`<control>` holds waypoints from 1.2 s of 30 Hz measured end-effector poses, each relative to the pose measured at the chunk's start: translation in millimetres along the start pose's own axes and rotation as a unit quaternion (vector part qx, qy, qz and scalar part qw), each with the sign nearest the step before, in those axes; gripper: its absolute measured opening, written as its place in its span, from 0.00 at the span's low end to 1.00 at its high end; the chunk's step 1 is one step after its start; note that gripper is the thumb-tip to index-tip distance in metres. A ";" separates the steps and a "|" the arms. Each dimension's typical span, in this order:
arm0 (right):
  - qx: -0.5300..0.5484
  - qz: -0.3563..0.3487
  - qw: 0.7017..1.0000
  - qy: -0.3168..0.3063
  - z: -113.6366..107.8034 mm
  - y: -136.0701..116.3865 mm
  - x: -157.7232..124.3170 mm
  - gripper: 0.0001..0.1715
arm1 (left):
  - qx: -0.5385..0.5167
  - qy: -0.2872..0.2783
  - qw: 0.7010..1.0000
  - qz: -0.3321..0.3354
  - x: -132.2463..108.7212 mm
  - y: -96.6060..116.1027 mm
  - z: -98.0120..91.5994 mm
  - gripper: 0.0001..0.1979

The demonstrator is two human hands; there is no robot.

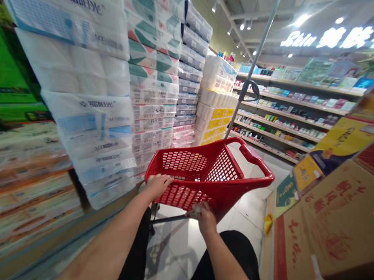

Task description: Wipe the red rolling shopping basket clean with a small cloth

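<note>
A red plastic shopping cart with a mesh basket stands in front of me, turned so its handle points to the right. My left hand lies over the near rim at the cart's left end, with its fingers closed on the rim. Lower down, my right hand is closed at the outer side of the basket, near a dark metal bar of the frame. Something small and whitish shows at its fingers, too blurred to name. Through the mesh no goods can be made out in the basket.
Tall stacks of wrapped tissue packs line the left side. Cardboard boxes stand close on the right. A grey metal pole rises behind the cart. Shelves of small goods stand at the back, beyond the tiled floor.
</note>
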State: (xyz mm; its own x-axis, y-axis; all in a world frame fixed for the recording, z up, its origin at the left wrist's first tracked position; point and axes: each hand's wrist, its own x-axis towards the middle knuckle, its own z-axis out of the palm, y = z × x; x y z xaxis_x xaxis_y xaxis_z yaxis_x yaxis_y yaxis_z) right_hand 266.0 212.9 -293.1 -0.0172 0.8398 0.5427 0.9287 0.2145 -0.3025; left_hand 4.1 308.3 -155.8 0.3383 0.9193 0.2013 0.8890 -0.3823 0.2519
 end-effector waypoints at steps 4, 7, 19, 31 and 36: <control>0.024 -0.061 0.996 0.061 -11.2 -13.3 11.8 0.23 | 0.003 0.004 1.000 0.012 -3.3 1.2 -2.0 0.23; 0.030 -0.056 0.997 0.044 -14.7 -22.6 18.6 0.25 | 0.006 -0.001 1.000 0.005 -3.5 2.1 -3.4 0.23; 0.061 -0.025 0.988 0.139 -17.0 -16.6 26.5 0.14 | 0.014 -0.012 1.000 0.003 -1.6 2.9 -4.2 0.23; -0.039 0.004 0.992 0.123 -6.6 -37.3 19.7 0.20 | 0.012 -0.005 1.000 0.002 1.5 4.9 1.4 0.23; 0.030 -0.040 0.990 0.135 -10.2 -20.9 24.2 0.22 | 0.012 0.003 1.000 0.006 0.9 5.3 2.0 0.23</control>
State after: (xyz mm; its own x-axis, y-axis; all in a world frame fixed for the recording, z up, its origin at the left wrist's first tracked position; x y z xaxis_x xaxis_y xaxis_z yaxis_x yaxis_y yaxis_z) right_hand 249.9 223.6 -265.7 0.0181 0.6567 0.7540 0.9048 0.3102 -0.2918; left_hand 9.8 307.2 -156.1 0.3476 0.9139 0.2095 0.8921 -0.3912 0.2262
